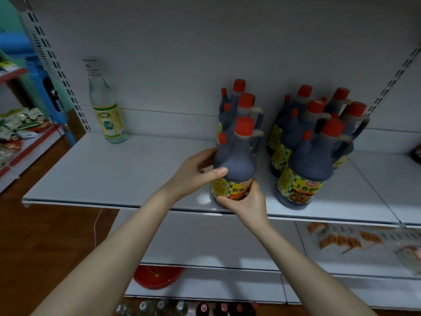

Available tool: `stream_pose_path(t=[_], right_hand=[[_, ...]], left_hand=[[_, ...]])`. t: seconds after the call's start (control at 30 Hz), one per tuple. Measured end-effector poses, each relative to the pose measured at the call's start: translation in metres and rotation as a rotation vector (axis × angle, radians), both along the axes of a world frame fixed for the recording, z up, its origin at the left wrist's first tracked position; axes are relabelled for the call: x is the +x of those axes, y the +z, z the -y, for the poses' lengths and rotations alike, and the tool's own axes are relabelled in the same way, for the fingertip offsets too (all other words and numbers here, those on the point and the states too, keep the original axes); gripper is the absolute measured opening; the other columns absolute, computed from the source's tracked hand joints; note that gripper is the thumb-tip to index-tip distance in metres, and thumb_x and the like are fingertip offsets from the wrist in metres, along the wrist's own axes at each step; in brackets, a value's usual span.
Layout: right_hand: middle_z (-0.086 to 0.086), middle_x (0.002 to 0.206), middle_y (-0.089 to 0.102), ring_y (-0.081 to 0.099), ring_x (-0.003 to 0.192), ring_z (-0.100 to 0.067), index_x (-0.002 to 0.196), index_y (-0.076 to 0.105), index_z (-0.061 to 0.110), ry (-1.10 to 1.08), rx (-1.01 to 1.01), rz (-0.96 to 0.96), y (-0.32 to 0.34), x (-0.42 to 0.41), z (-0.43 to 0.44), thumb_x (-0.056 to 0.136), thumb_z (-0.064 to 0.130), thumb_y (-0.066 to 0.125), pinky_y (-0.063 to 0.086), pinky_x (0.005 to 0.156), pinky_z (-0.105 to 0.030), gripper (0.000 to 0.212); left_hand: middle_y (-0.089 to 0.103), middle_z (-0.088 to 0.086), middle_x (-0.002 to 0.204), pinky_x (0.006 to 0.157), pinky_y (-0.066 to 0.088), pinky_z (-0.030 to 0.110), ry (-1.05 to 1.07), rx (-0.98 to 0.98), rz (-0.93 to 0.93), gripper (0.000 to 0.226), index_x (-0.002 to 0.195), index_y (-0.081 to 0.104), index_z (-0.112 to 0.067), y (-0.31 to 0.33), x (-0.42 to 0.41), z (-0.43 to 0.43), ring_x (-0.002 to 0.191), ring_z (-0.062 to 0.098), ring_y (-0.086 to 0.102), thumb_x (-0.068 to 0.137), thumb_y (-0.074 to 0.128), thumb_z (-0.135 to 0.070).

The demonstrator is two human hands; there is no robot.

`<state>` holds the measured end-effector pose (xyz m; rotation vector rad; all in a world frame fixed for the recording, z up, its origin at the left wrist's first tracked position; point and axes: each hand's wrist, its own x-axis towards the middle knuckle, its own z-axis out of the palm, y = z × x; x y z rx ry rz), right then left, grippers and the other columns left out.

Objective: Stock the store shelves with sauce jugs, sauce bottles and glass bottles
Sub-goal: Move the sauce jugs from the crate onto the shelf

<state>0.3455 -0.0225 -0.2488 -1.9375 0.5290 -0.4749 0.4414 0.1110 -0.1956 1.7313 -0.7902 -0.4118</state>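
both hands [227,185] grip upright jug [237,165], cap up

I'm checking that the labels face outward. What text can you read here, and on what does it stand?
"鲜味" on the yellow label of the held jug; the right hand covers what follows.
"上色老" on the yellow label of the front right jug; the rest cannot be made out.
Glass bottle label: too blurred to read.
Red brand patches on both jug labels: too small to read.
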Motion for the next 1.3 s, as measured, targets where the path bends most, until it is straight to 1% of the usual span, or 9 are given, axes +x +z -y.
stream_pose_path(t=[0.13, 0.23, 0.33, 0.43, 0.53, 0.77, 0.9, 1.13, 1.3], right_hand=[[-0.003, 0.111, 0.060, 0.057, 0.100, -0.016, 0.120, 0.045, 0.008, -0.099, -0.040, -0.030, 0.002, -0.004, 0.016, 0.056, 0.030, 0.086, 0.044, 0.077, -0.026, 0.079], [-0.007, 0.112, 0.060, 0.059, 0.104, -0.022, 0.117, 0.044, 0.006, -0.099, -0.067, -0.035, 0.000, -0.001, 0.018, 0.054, 0.034, 0.086, 0.049, 0.082, -0.034, 0.081], [0.001, 0.110, 0.055, 0.054, 0.101, -0.012, 0.119, 0.041, 0.009, -0.010, -0.044, -0.036, 0.000, -0.004, 0.023, 0.058, 0.026, 0.086, 0.043, 0.080, -0.024, 0.077], [0.001, 0.124, 0.053, 0.053, 0.115, -0.011, 0.128, 0.036, 0.016, 0.168, 0.064, -0.045, -0.005, -0.013, 0.040, 0.065, 0.018, 0.080, 0.046, 0.094, -0.029, 0.077], [-0.006, 0.134, 0.049, 0.048, 0.125, -0.014, 0.138, 0.032, 0.008, 0.248, 0.130, -0.049, -0.008, -0.019, 0.055, 0.074, -0.001, 0.071, 0.042, 0.104, -0.030, 0.075], [-0.001, 0.120, 0.055, 0.055, 0.111, -0.011, 0.133, 0.040, 0.006, 0.177, 0.090, 0.019, -0.014, -0.013, 0.056, 0.069, -0.002, 0.075, 0.047, 0.087, -0.011, 0.073], [0.002, 0.117, 0.056, 0.055, 0.111, -0.012, 0.133, 0.043, 0.009, 0.151, 0.045, 0.026, -0.015, -0.010, 0.054, 0.067, 0.006, 0.079, 0.046, 0.089, -0.018, 0.075], [0.003, 0.112, 0.058, 0.054, 0.101, -0.006, 0.129, 0.046, 0.010, 0.097, -0.031, 0.042, -0.014, -0.011, 0.047, 0.066, 0.013, 0.081, 0.042, 0.076, 0.000, 0.073], [-0.002, 0.115, 0.061, 0.054, 0.098, -0.006, 0.127, 0.047, 0.012, 0.066, -0.102, 0.052, -0.015, -0.010, 0.044, 0.063, 0.021, 0.083, 0.042, 0.075, -0.006, 0.074]], left_hand=[[0.043, -0.003, 0.143, 0.101, 0.026, 0.013, 0.124, 0.235, 0.142, 0.057, 0.138, 0.040, -0.020, -0.037, -0.016, -0.003, 0.129, 0.002, 0.036, 0.088, 0.056, -0.041], [0.029, 0.000, 0.152, 0.115, 0.015, 0.034, 0.071, 0.529, 0.273, 0.090, 0.145, 0.026, -0.025, -0.063, -0.023, -0.009, 0.141, 0.013, 0.020, 0.068, 0.029, -0.071], [0.024, 0.000, 0.154, 0.113, 0.014, 0.051, 0.080, 0.639, 0.380, 0.097, 0.146, 0.016, -0.032, -0.074, -0.021, -0.004, 0.142, 0.021, 0.017, 0.061, 0.023, -0.078], [0.028, -0.007, 0.152, 0.107, 0.013, 0.061, 0.091, 0.614, 0.388, 0.095, 0.144, 0.013, -0.041, -0.072, -0.024, 0.008, 0.141, 0.026, 0.019, 0.059, 0.026, -0.082], [0.034, -0.010, 0.149, 0.107, 0.010, 0.063, 0.118, 0.632, 0.361, 0.094, 0.144, 0.011, -0.044, -0.072, -0.027, 0.014, 0.142, 0.028, 0.017, 0.060, 0.032, -0.080], [0.038, -0.005, 0.147, 0.109, 0.002, 0.061, 0.213, 0.541, 0.342, 0.083, 0.145, 0.019, -0.033, -0.069, -0.034, 0.029, 0.144, 0.020, 0.013, 0.078, 0.059, -0.058], [0.040, -0.003, 0.146, 0.109, 0.002, 0.060, 0.243, 0.529, 0.346, 0.075, 0.144, 0.023, -0.029, -0.073, -0.030, 0.033, 0.144, 0.019, 0.014, 0.082, 0.059, -0.052], [0.045, -0.002, 0.142, 0.109, 0.012, 0.058, 0.197, 0.450, 0.318, 0.070, 0.142, 0.029, -0.024, -0.074, -0.027, 0.031, 0.134, 0.022, 0.036, 0.083, 0.055, -0.048], [0.048, -0.005, 0.139, 0.108, 0.017, 0.059, 0.155, 0.431, 0.312, 0.074, 0.141, 0.029, -0.025, -0.072, -0.026, 0.027, 0.128, 0.021, 0.043, 0.074, 0.042, -0.051]])
